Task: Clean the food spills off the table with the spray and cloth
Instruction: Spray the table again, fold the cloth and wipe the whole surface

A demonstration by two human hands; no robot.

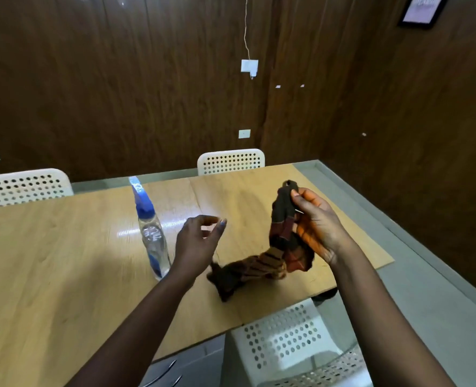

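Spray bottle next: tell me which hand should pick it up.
Left. The left hand hovers open right beside the spray bottle, holding nothing, while the right hand grips the cloth.

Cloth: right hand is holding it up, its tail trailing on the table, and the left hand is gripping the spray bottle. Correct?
Not quite. The head view shows the left hand gripping nothing; it hovers beside the spray bottle, which stands upright on the table on its own. The rest holds: the right hand holds the cloth up, its tail trailing on the table.
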